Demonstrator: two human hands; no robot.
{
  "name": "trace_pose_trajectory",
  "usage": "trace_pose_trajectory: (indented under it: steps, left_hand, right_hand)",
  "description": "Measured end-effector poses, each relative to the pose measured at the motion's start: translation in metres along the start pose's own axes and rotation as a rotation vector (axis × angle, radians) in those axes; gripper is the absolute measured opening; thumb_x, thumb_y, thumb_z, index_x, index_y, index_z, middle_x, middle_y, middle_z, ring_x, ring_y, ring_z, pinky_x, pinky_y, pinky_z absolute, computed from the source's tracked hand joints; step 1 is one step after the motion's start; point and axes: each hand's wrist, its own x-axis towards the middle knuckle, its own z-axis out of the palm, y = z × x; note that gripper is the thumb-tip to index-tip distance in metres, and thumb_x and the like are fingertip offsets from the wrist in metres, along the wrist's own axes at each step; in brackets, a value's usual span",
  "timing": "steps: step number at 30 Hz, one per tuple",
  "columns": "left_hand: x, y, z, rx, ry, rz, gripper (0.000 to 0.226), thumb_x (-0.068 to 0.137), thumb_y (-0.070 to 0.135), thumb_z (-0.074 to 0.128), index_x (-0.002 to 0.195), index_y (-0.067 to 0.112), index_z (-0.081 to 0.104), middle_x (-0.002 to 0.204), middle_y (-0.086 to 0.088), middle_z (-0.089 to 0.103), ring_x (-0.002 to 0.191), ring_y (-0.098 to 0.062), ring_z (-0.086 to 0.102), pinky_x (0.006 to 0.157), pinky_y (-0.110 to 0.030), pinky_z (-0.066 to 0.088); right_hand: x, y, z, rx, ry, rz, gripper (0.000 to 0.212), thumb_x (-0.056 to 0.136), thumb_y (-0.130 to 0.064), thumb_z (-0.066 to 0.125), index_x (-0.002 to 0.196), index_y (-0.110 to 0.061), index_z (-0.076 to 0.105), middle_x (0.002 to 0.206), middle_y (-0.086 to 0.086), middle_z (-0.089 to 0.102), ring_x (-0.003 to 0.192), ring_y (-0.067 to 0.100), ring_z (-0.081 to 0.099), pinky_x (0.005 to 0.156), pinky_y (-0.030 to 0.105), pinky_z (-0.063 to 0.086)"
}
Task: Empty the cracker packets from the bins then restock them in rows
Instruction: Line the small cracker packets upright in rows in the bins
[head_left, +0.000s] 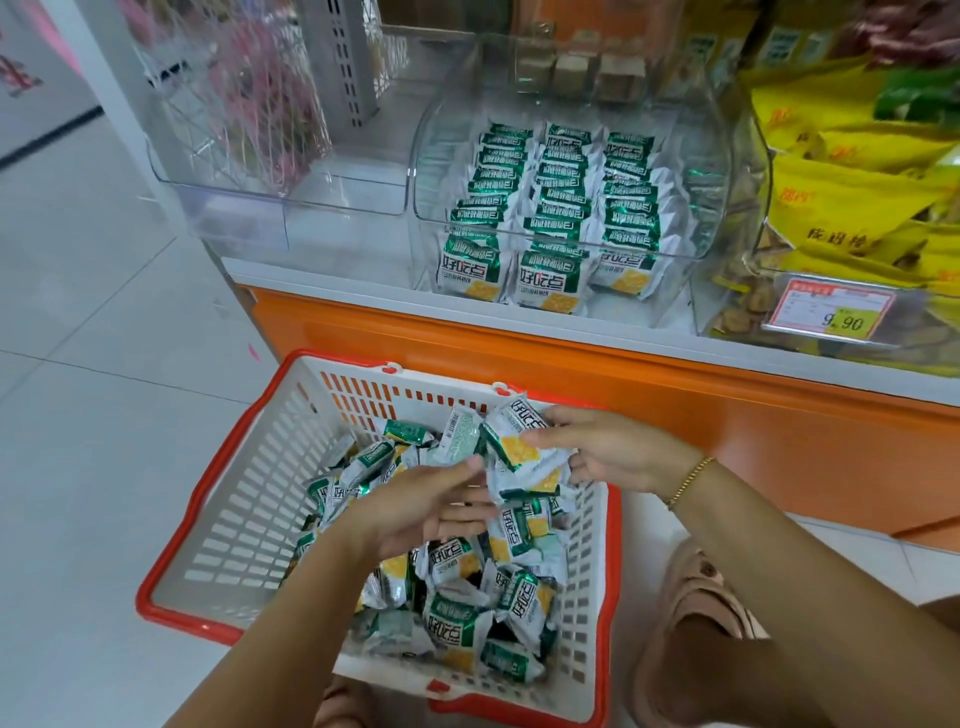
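A grey shopping basket with a red rim stands on the floor, half full of loose green-and-white cracker packets. Over it, my right hand grips a small stack of cracker packets. My left hand is beside that stack with fingers apart, its fingertips touching the packets' left edge. On the shelf above, a clear plastic bin holds cracker packets in three neat rows.
A clear bin to the left on the shelf has nothing in it. Yellow snack bags fill the bin at right, with a price tag in front. The orange counter front rises behind the basket. My sandalled foot is beside it.
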Motion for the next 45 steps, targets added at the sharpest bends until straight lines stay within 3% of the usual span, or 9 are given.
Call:
trace_pose_trajectory:
  steps: [5,13,19,25,28,33,37,40,45]
  left_hand:
    - [-0.008,0.023,0.026,-0.223,-0.044,0.136,0.05,0.076,0.01,0.068,0.12,-0.008,0.052,0.107,-0.013,0.071,0.103,-0.031,0.067,0.083,-0.034,0.057]
    - [-0.012,0.039,0.022,-0.332,0.057,0.263,0.091,0.067,0.01,0.077,0.143,-0.005,0.03,0.127,-0.016,0.054,0.106,-0.035,0.064,0.077,-0.038,0.058]
    - [-0.028,0.058,0.042,-0.105,0.05,0.399,0.032,0.092,0.021,0.055,0.117,0.003,0.062,0.114,-0.018,0.067,0.098,-0.033,0.068,0.081,-0.033,0.057]
    - [-0.053,0.082,0.054,0.112,0.005,0.514,0.05,0.076,0.042,0.061,0.115,0.011,0.063,0.114,-0.009,0.069,0.104,-0.024,0.066,0.087,-0.032,0.055]
    - [-0.06,0.097,0.059,0.277,0.001,0.554,0.053,0.073,0.041,0.079,0.118,0.02,0.063,0.114,0.0,0.07,0.105,-0.018,0.066,0.087,-0.033,0.054]
    - [-0.066,0.135,0.072,0.608,0.193,0.765,0.074,0.06,0.063,0.077,0.123,0.028,0.058,0.115,0.012,0.067,0.106,-0.005,0.062,0.089,-0.024,0.049]
    - [-0.056,0.155,0.088,0.394,0.242,0.854,0.074,0.049,0.059,0.079,0.117,0.038,0.058,0.118,0.006,0.065,0.111,-0.012,0.06,0.088,-0.035,0.052]
    - [-0.049,0.166,0.095,0.149,0.057,0.692,0.084,0.055,0.029,0.091,0.129,0.018,0.051,0.121,-0.008,0.063,0.107,-0.021,0.065,0.077,-0.031,0.057]
    - [-0.04,0.173,0.098,0.009,-0.031,0.596,0.034,0.081,0.004,0.066,0.113,-0.003,0.058,0.101,-0.014,0.072,0.09,-0.021,0.071,0.072,-0.021,0.057]
  right_hand:
    - [-0.005,-0.014,-0.01,0.356,-0.076,-0.132,0.108,0.064,-0.033,0.088,0.148,-0.005,0.027,0.134,0.014,0.057,0.117,0.027,0.06,0.104,0.046,0.045]
    - [-0.052,-0.057,-0.036,0.028,0.01,-0.407,0.066,0.065,-0.037,0.086,0.113,0.003,0.064,0.115,0.015,0.067,0.101,0.018,0.064,0.084,0.023,0.052]
    - [-0.053,-0.063,-0.008,-0.252,0.121,-0.468,0.028,0.065,-0.027,0.076,0.086,-0.012,0.065,0.096,-0.004,0.073,0.089,0.006,0.066,0.076,0.019,0.052]
    - [-0.067,-0.082,-0.009,-0.341,0.246,-0.5,0.059,0.053,-0.038,0.083,0.1,-0.016,0.056,0.104,-0.005,0.07,0.096,0.008,0.064,0.08,0.024,0.05]
    - [-0.085,-0.11,-0.01,-0.605,0.209,-0.424,0.066,0.057,-0.046,0.081,0.115,-0.037,0.051,0.121,-0.019,0.057,0.112,-0.001,0.055,0.091,0.015,0.045]
    - [-0.12,-0.169,-0.002,-1.112,0.308,-0.396,0.069,0.077,-0.045,0.073,0.136,-0.021,0.047,0.133,-0.008,0.054,0.115,0.007,0.054,0.091,0.019,0.047]
    - [-0.135,-0.205,-0.005,-1.329,0.388,-0.434,0.052,0.08,-0.045,0.071,0.123,-0.02,0.057,0.109,-0.005,0.065,0.089,0.009,0.059,0.077,0.027,0.045]
    - [-0.138,-0.219,-0.027,-1.299,0.435,-0.405,0.062,0.077,-0.051,0.071,0.13,-0.025,0.053,0.12,-0.011,0.062,0.09,0.0,0.057,0.074,0.018,0.044]
    - [-0.124,-0.214,-0.058,-1.073,0.503,-0.369,0.076,0.073,-0.054,0.072,0.138,-0.025,0.047,0.133,-0.013,0.053,0.113,0.004,0.055,0.095,0.023,0.041]
